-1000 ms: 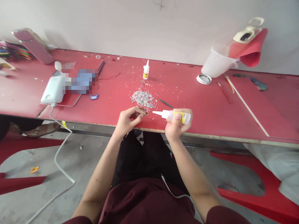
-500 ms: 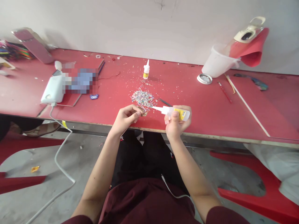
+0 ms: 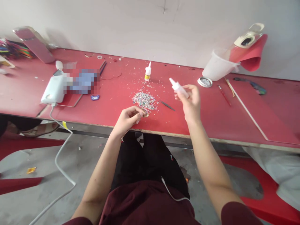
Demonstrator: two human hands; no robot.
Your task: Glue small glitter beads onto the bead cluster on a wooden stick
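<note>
My left hand (image 3: 131,118) is closed in a pinch on a small gold-coloured piece (image 3: 146,115), partly hidden by the fingers, near the table's front edge. Just beyond it lies a pile of rhinestones (image 3: 144,100), tiny, shiny and mixed in colour. My right hand (image 3: 192,101) is wrapped round a glue bottle (image 3: 179,88) with a long white nozzle, raised to the right of the pile and tilted with its nozzle up and to the left. Dark tweezers (image 3: 167,105) lie between the pile and my right hand. A smaller glue bottle (image 3: 147,73) stands upright behind the pile.
On the right are a white bucket (image 3: 217,65), a round lid (image 3: 205,82) holding pale bits, a red pen-like tool (image 3: 224,95) and a board (image 3: 262,112). A power bank (image 3: 53,90) with a trailing cable, a blue trinket (image 3: 95,97) and a pink flask (image 3: 38,47) sit left.
My right hand has lifted the glue bottle away from the gold piece, up and to the right, turning its nozzle upward. The tweezers are now uncovered. My left hand has barely moved.
</note>
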